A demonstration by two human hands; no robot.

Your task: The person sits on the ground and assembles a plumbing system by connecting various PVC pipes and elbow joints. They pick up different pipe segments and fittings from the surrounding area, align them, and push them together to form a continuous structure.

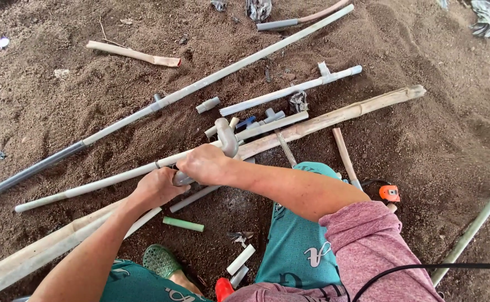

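My left hand [156, 189] grips a grey pipe piece [182, 179] low in the middle of the head view. My right hand [204, 164] closes over the same assembly just above it, where a curved grey pipe fitting [226, 136] sticks up past the fingers. Both hands touch each other over a long pale pipe [105, 182] that lies on the brown soil. My knees in teal shorts [298, 246] and a green sandal [160, 260] show below.
Several long pipes [211, 78] and a bamboo pole [340, 114] cross the soil. Short pipe offcuts [183, 224] lie near my feet. An orange tool [389, 193] sits at right, with a black cable [424, 267] by my pink sleeve.
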